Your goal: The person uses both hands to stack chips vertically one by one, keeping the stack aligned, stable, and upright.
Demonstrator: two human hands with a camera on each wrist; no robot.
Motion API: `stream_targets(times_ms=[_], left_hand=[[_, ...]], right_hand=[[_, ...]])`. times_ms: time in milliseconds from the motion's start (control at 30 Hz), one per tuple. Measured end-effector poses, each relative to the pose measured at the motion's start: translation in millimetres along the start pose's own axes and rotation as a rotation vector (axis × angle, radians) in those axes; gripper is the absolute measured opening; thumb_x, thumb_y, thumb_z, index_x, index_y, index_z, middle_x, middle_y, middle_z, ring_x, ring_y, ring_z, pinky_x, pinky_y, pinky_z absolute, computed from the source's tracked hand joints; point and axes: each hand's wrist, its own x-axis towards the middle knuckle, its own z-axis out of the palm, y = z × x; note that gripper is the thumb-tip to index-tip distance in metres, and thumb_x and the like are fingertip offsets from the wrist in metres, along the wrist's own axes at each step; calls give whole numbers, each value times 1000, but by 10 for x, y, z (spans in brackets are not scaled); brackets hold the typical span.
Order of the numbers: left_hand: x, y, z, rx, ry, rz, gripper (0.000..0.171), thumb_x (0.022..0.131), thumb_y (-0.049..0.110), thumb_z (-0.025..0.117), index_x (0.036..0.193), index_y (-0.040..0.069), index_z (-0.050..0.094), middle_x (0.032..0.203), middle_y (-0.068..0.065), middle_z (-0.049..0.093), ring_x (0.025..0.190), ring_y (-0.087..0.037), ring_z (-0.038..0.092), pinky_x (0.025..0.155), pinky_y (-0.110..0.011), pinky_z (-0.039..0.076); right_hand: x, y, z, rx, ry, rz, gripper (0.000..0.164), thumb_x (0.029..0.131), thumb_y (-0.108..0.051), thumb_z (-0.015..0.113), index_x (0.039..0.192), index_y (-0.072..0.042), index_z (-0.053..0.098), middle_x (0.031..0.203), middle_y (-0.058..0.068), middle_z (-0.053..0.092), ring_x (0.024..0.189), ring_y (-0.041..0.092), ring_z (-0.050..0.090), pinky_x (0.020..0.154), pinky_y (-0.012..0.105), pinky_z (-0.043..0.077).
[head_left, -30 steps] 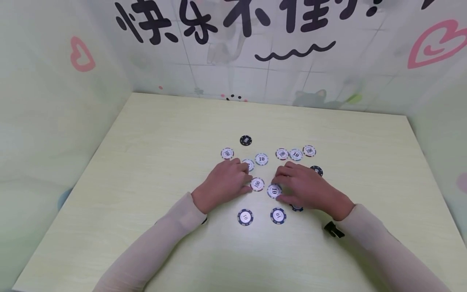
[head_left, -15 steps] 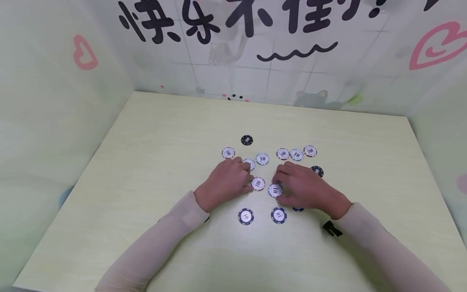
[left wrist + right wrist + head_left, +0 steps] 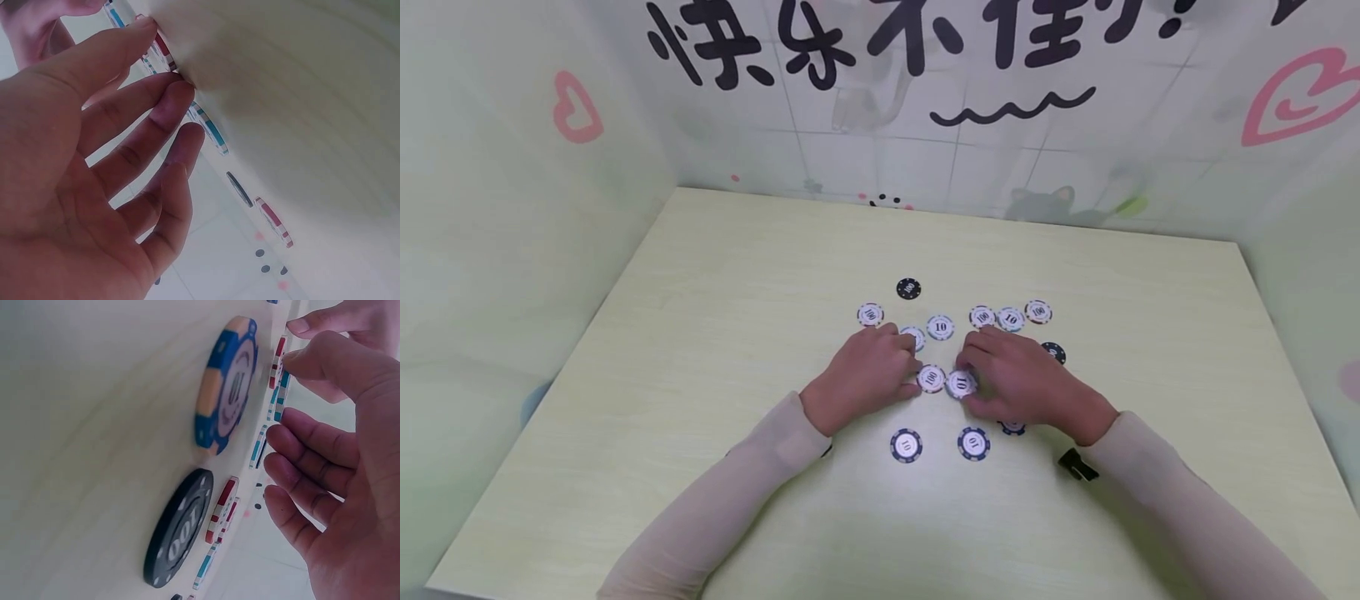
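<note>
My left hand [image 3: 868, 371] pinches the left edge of a white poker chip with red edge marks [image 3: 932, 378], printed 100, between thumb and index finger. To its right, my right hand [image 3: 1018, 379] pinches a white poker chip with light-blue edge marks [image 3: 961, 385], printed 10. The two chips lie nearly edge to edge. In the right wrist view the light-blue chip [image 3: 283, 394] is at the right thumb and index fingertips, the other fingers loosely bent. Another light-blue chip [image 3: 913, 338] is partly covered by the left fingers.
Dark-blue chips [image 3: 906, 446] lie on the near side, one partly under the right hand. White chips [image 3: 940, 327] and a black chip [image 3: 908, 288] lie beyond the hands. Another black chip [image 3: 1054, 353] sits behind the right hand. Printed walls surround the pale table [image 3: 760, 267].
My right hand has shifted slightly left and away from me with the light-blue 10 chip, closing the gap to the red-marked 100 chip. My left hand has stayed almost still.
</note>
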Motion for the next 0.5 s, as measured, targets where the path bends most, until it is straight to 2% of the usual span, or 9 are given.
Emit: stream_targets(times_ms=[300, 500], left_hand=[[-22, -11, -10, -20, 21, 11, 22, 98, 38, 86, 104, 18, 90, 101, -1, 77, 79, -20, 58, 67, -34, 50], [-32, -20, -12, -21, 48, 32, 20, 96, 35, 87, 101, 17, 90, 97, 0, 76, 75, -20, 56, 64, -32, 48]], right_hand=[[61, -63, -8, 6, 7, 16, 33, 89, -27, 86, 112, -5, 78, 105, 2, 69, 95, 21, 60, 81, 38, 58], [143, -107, -8, 4, 20, -7, 32, 88, -26, 87, 112, -7, 78, 105, 1, 69, 92, 20, 59, 78, 37, 56]])
